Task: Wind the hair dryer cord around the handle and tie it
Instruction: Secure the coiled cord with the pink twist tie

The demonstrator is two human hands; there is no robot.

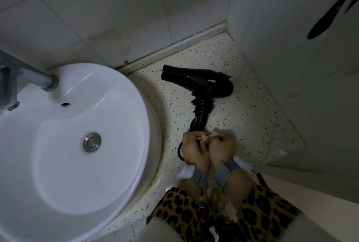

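Observation:
A black hair dryer [200, 81] lies on the speckled counter [242, 105], nozzle pointing left, handle [200, 117] pointing toward me. Black cord [202, 103] is coiled several times around the upper handle. My left hand [194, 150] and my right hand [222, 147] are closed side by side at the handle's lower end. Between their fingertips they pinch a thin pinkish tie [204, 137]. A loop of cord [180, 151] sticks out to the left of my left hand. The handle's end and the plug are hidden by my hands.
A round white basin [136, 94] with a metal drain [91, 142] fills the left side; a grey tap [35, 78] reaches in from the far left. Tiled walls close the counter at the back and right. A dark object [328, 14] hangs on the right wall.

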